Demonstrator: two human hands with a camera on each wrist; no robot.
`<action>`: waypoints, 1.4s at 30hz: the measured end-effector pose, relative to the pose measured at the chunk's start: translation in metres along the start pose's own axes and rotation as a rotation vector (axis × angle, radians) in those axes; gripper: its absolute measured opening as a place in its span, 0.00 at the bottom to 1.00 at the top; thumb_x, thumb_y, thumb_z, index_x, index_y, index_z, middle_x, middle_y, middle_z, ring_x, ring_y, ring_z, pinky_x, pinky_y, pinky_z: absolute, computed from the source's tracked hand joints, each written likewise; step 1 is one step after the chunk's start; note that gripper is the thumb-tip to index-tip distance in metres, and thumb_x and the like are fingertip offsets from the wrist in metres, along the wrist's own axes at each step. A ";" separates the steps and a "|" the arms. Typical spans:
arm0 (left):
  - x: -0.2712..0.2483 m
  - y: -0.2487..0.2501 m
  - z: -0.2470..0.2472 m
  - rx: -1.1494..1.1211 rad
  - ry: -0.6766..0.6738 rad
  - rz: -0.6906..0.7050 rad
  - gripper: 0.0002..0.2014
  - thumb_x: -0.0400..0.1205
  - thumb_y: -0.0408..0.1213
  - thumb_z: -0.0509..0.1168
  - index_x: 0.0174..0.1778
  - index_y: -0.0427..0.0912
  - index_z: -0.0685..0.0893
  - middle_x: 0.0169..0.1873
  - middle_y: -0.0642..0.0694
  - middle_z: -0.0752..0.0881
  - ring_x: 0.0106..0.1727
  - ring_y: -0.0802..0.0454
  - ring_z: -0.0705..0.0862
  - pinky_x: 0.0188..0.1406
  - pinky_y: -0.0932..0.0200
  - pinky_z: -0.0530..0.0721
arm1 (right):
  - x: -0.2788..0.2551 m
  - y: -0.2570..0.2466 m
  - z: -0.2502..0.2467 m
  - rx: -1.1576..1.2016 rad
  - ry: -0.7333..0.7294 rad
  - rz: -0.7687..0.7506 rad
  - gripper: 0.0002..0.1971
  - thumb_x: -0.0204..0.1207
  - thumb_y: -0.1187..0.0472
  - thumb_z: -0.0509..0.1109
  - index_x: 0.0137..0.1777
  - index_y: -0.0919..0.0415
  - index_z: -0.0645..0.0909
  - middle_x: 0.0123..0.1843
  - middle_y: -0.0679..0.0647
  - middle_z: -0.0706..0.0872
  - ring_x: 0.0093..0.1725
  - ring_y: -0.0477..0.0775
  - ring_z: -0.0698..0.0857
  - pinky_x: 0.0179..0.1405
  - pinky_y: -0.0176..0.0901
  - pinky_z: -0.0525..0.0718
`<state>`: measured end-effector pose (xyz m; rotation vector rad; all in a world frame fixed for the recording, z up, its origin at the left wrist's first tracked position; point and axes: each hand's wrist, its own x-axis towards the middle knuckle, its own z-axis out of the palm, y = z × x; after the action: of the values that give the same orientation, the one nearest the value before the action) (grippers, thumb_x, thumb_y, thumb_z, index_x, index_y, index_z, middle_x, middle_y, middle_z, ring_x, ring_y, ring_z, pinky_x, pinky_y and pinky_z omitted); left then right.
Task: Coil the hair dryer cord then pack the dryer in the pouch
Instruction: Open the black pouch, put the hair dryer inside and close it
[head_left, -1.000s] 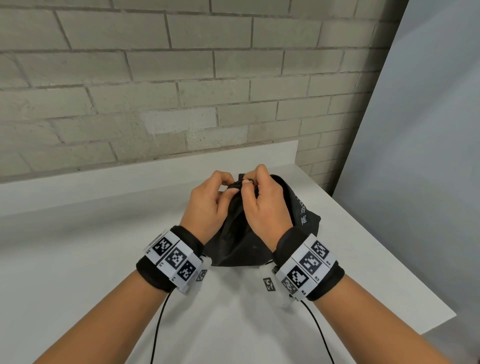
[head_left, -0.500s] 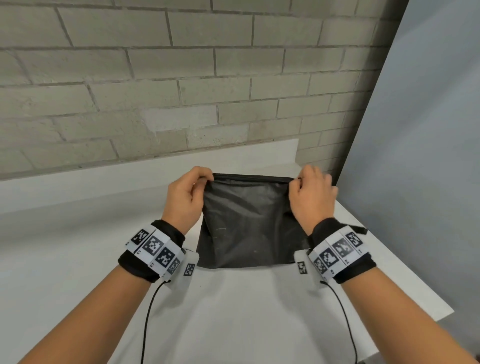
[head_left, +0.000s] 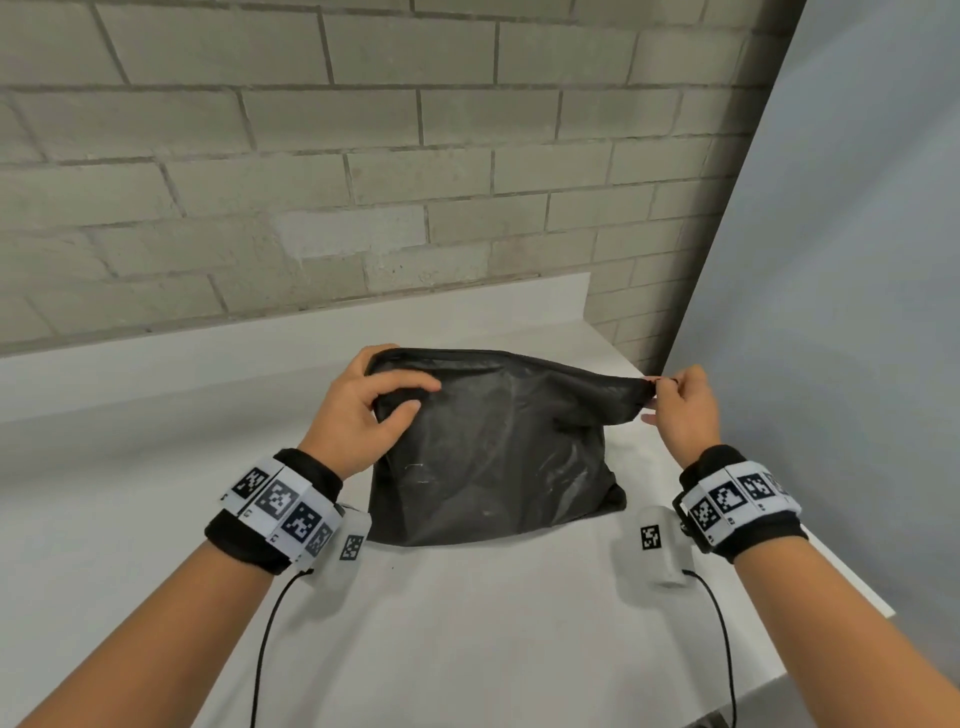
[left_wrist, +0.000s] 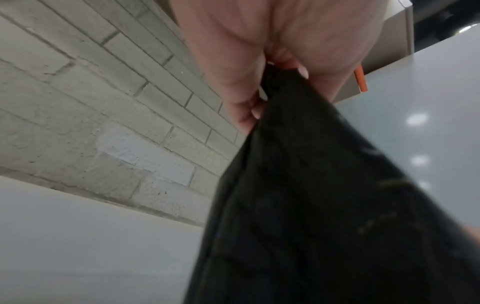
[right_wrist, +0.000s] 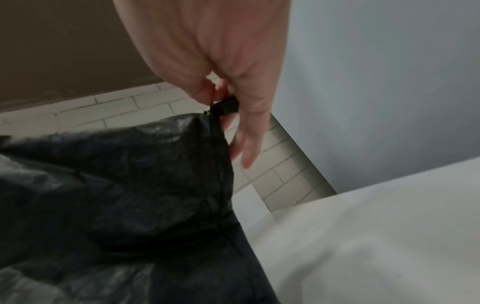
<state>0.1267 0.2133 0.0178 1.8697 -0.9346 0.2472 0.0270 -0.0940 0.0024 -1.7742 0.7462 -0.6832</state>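
Both hands (head_left: 358, 410) (head_left: 685, 410) grip the pouch (head_left: 493, 447), contents hidden.

Black pouch (head_left: 498, 447) of thin crinkled fabric with a faint sheen, matt smooth white desk (head_left: 467, 623), rough pale grey brick wall (head_left: 311, 156), smooth matt blue-grey panel (head_left: 831, 260), black cloth wristbands (head_left: 244, 535)
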 end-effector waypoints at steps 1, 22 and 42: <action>-0.001 -0.003 0.000 0.001 -0.041 -0.023 0.23 0.74 0.29 0.68 0.38 0.71 0.86 0.55 0.54 0.77 0.61 0.65 0.76 0.64 0.72 0.75 | 0.000 -0.003 0.001 0.009 -0.022 0.001 0.07 0.80 0.64 0.54 0.40 0.59 0.64 0.45 0.64 0.80 0.51 0.68 0.81 0.52 0.67 0.85; -0.013 -0.013 -0.004 0.209 0.011 -0.042 0.29 0.77 0.22 0.63 0.45 0.71 0.84 0.43 0.54 0.86 0.46 0.57 0.85 0.50 0.86 0.73 | 0.019 -0.023 -0.016 -0.485 -0.217 -0.725 0.16 0.69 0.85 0.58 0.35 0.73 0.85 0.49 0.70 0.80 0.44 0.65 0.79 0.48 0.46 0.78; 0.093 -0.033 0.075 0.228 0.008 -0.261 0.25 0.73 0.21 0.68 0.49 0.62 0.86 0.51 0.45 0.80 0.51 0.50 0.81 0.54 0.66 0.80 | 0.161 -0.016 -0.014 -0.577 -0.341 -0.648 0.08 0.75 0.77 0.62 0.42 0.71 0.82 0.56 0.60 0.73 0.53 0.66 0.77 0.52 0.40 0.77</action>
<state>0.1961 0.1104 0.0091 2.1750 -0.6687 0.2076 0.1227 -0.2201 0.0376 -2.6273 0.1111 -0.5789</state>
